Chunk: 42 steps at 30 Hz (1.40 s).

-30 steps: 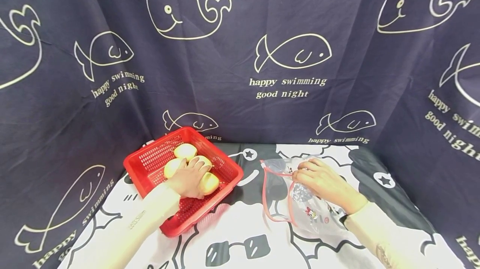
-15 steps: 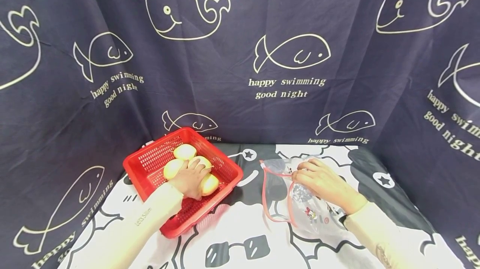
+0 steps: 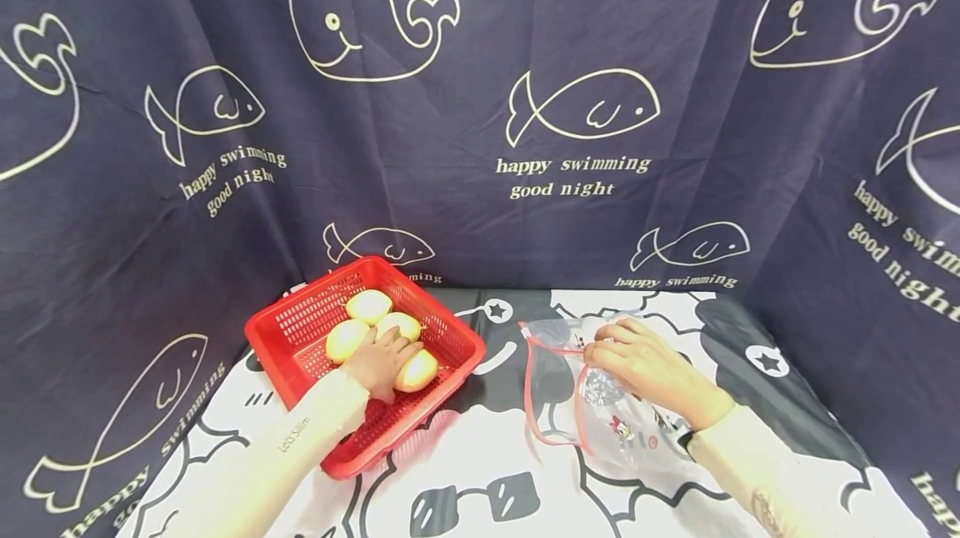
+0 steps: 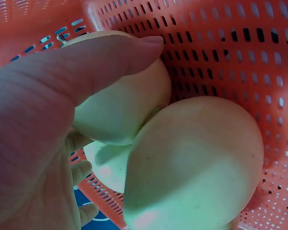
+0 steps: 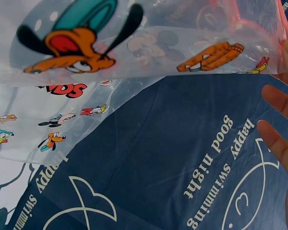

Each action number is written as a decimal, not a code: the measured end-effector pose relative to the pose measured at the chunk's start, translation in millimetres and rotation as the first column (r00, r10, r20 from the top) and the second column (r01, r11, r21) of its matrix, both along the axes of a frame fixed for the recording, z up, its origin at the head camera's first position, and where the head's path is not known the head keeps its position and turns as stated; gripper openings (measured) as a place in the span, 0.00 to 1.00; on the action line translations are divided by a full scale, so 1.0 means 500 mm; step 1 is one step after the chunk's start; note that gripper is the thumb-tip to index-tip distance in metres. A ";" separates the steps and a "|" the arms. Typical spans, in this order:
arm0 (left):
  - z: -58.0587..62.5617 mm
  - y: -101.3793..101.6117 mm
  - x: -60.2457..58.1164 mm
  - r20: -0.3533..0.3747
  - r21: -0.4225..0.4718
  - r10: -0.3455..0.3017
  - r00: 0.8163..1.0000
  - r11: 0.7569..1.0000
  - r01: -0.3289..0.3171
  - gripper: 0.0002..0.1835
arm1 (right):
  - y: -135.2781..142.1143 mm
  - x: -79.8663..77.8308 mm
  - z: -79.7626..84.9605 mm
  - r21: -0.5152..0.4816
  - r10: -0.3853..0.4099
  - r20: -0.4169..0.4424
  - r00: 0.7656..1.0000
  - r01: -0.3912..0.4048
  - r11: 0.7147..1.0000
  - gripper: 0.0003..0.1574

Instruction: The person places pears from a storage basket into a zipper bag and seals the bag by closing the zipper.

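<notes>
Here — left hand [image 3: 381,361] loose on fruit [image 4: 125,111], right hand [image 3: 654,369] with bag [image 3: 617,431] pinched — "happy swimming" cloth [image 3: 573,164] behind

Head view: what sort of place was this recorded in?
Probably a makeshift filming booth: a navy curtain with whale and fish prints closes in three sides, and a cartoon-print cloth covers the work surface, bearing a basket and a bag.

Printed cloth [image 3: 480,438]: basket [image 3: 444,333], bag [image 3: 604,394] (clear).
</notes>
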<state>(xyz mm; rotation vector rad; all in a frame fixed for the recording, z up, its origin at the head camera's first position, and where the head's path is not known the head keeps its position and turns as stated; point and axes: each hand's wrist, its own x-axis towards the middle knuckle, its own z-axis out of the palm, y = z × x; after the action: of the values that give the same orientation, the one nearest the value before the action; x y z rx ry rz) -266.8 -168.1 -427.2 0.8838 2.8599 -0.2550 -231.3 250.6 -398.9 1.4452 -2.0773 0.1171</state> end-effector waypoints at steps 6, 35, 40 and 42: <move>-0.022 -0.003 -0.013 0.007 0.060 0.020 1.000 0.998 -0.020 0.47 | 0.001 0.000 0.000 -0.004 0.000 0.000 1.000 0.000 1.000 0.22; -0.070 -0.007 -0.038 -0.214 0.074 -0.098 0.972 0.991 0.116 0.39 | -0.004 0.002 -0.002 -0.016 0.012 -0.012 1.000 -0.012 1.000 0.20; -0.069 -0.007 -0.039 -0.229 0.060 -0.110 0.967 0.990 0.127 0.38 | -0.004 0.002 -0.002 -0.022 0.013 -0.018 1.000 -0.014 1.000 0.16; -0.069 -0.007 -0.039 -0.229 0.055 -0.112 0.967 0.990 0.128 0.38 | -0.004 0.001 -0.002 -0.020 0.012 -0.017 1.000 -0.012 1.000 0.15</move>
<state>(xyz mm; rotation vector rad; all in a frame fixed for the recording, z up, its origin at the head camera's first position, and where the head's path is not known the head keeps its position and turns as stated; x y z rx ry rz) -286.4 -171.7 -461.6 1.1114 3.0420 -0.2872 -230.7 248.6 -399.7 1.4420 -2.0490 0.1301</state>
